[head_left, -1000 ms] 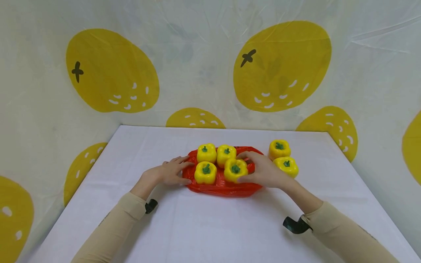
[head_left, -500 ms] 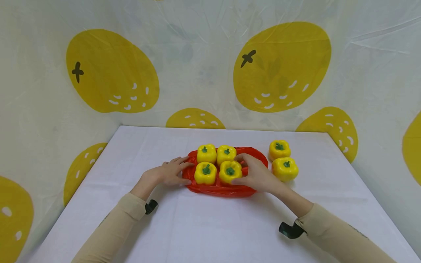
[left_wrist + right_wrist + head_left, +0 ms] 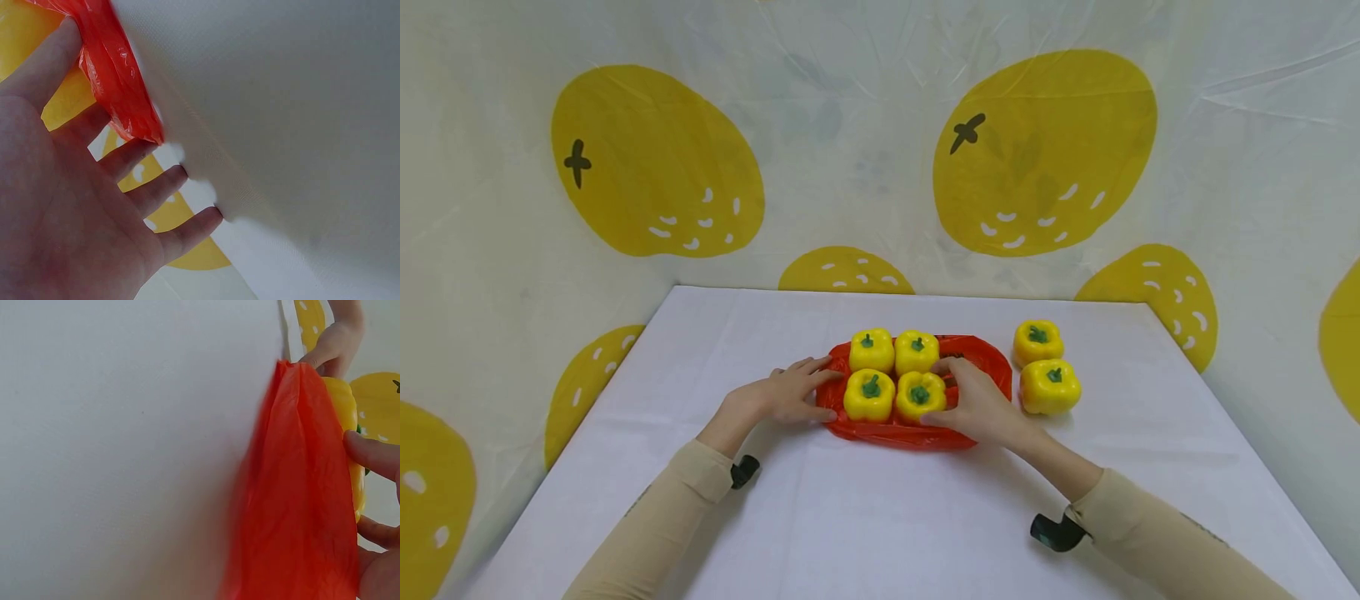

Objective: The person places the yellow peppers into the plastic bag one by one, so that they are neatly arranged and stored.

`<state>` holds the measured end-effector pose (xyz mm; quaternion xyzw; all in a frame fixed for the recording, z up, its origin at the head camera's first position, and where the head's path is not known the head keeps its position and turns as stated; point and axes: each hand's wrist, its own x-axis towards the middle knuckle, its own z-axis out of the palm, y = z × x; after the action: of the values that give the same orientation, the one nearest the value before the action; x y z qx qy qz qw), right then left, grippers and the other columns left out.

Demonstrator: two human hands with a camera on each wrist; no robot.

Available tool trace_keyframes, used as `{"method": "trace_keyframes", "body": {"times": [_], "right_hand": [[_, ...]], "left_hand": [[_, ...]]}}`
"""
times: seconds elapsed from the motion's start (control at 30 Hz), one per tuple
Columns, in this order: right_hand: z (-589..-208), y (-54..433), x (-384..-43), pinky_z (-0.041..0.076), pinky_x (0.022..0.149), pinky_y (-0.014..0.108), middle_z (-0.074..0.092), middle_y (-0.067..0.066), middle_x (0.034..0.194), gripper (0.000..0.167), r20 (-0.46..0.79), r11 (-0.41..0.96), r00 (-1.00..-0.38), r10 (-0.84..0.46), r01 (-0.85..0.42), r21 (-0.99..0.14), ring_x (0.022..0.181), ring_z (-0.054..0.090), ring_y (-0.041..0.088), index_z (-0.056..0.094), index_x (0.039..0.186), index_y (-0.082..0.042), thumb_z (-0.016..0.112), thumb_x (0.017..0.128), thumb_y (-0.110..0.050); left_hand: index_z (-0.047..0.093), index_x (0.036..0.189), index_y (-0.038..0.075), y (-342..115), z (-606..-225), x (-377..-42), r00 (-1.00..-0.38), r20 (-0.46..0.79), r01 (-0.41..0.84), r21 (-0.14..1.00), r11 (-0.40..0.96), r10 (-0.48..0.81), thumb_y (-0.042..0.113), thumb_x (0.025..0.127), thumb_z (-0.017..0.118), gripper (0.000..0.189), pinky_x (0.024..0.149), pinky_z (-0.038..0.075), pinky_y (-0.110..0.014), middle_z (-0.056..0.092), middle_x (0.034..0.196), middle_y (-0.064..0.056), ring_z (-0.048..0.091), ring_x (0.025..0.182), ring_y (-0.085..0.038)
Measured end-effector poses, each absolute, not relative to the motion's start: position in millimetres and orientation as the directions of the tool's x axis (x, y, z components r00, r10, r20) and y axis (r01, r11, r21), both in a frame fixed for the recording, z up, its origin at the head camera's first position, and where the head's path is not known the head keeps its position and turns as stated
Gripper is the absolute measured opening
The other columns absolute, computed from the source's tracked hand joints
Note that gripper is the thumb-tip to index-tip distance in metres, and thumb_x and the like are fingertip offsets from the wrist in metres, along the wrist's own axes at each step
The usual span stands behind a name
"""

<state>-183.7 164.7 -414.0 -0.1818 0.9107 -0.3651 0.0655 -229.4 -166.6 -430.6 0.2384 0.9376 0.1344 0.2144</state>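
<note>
On the table lies a red plastic bag point(image 3: 977, 354) with several yellow bell peppers point(image 3: 872, 351) standing on it, green stems up. My right hand point(image 3: 981, 407) holds the front right bell pepper point(image 3: 913, 408) between thumb and fingers, at the bag's right half. In the right wrist view, the thumb point(image 3: 375, 453) lies against a yellow pepper behind the bag's raised red edge. Spread at the bag's left end, my left hand point(image 3: 790, 393) touches its rim; in the left wrist view its fingers point(image 3: 190, 231) are extended and the thumb meets the red plastic.
Two more yellow bell peppers point(image 3: 1049, 387) stand close together to the right of the bag, one behind the other. A white cloth point(image 3: 865, 517) covers the table. Behind it hangs a curtain point(image 3: 850, 150) printed with large yellow fruit.
My right hand has moved left with the bell pepper, bringing it closer to the front left one. My left hand has stayed in place.
</note>
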Motion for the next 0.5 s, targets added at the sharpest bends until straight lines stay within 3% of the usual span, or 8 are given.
{"method": "trace_keyframes", "body": {"times": [0.5], "right_hand": [[-415.8,169.2,-184.4,0.056,0.095,0.046,0.059,0.008,0.131,0.075,0.070,0.649,-0.920,-0.385,-0.324,-0.688,0.119,0.058,0.027,0.053,0.137,-0.006,0.092,0.078,-0.034]], "left_hand": [[0.041,0.158,0.022,-167.1,-432.0,-230.1,-0.795,-0.334,0.388,0.360,0.848,0.506,0.053,0.093,0.070,0.078,0.114,0.018,-0.073,0.021,0.169,-0.011,0.017,0.153,-0.041]]}}
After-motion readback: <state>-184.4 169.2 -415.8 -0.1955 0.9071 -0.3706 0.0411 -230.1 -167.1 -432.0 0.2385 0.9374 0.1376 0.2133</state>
